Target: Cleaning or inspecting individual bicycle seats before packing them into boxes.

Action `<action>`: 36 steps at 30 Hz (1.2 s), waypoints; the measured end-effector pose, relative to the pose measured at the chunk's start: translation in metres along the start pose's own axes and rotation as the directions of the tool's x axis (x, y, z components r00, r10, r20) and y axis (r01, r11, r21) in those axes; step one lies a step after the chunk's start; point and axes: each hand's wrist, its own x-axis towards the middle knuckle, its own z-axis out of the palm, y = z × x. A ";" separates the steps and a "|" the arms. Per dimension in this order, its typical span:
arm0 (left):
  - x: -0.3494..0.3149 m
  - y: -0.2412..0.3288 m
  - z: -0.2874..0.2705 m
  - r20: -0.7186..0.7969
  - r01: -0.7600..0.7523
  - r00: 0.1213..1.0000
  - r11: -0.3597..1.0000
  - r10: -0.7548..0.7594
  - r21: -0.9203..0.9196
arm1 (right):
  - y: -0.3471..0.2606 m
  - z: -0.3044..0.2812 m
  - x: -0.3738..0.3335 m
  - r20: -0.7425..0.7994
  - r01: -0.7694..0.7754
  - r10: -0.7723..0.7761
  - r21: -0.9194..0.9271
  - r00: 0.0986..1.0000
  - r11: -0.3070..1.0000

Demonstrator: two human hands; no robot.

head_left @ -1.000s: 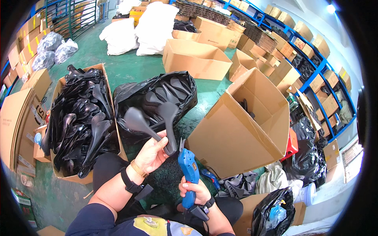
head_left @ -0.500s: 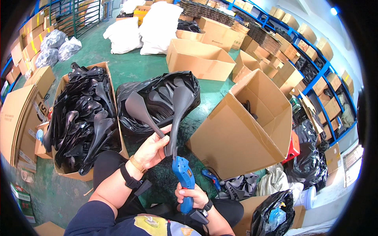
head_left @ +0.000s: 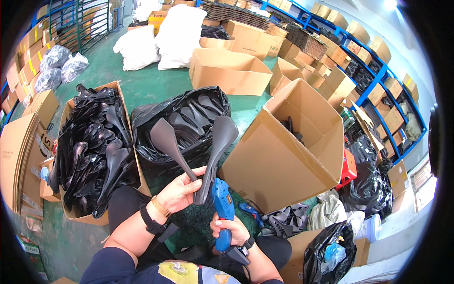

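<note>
My left hand [head_left: 177,193] is closed around the narrow ends of two black saddle-shaped plastic shells; the left shell [head_left: 165,137] and the right shell [head_left: 223,138] fan apart with their wide ends up. In my right hand [head_left: 232,228] I grip a blue corded hand tool [head_left: 222,201] by its handle. Its head lies close against the right shell's narrow part; the tip is hidden, and I cannot tell whether it touches. Behind the shells stands a black plastic bag [head_left: 149,151] with similar shells stacked in it.
To the left, a carton [head_left: 142,177] is heaped with glossy black shells. A tall open carton [head_left: 279,161] on the right has a few dark pieces inside. Near my right knee lie a second blue tool [head_left: 250,211] and grey-black shells [head_left: 287,220]. A bag-lined box [head_left: 328,258] stands lower right.
The blue tool's head has moved up along the right shell, and its thin metal tip has gone from sight. The shells sit slightly lower. The whole view has shifted a little.
</note>
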 end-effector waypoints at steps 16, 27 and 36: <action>-0.008 -0.008 0.001 0.009 0.124 0.992 0.990 -0.123 -0.066 | -0.026 0.001 0.009 -0.254 0.321 -0.346 -0.135 0.903 0.937; -0.012 -0.032 -0.002 0.113 0.461 0.812 0.748 -0.573 0.477 | -0.069 -0.022 -0.016 -0.391 0.588 -0.624 -0.225 0.676 0.777; 0.017 -0.039 0.002 -0.177 0.141 0.982 0.854 -0.058 0.500 | -0.059 -0.004 -0.005 -0.337 0.362 -0.521 -0.435 0.784 0.825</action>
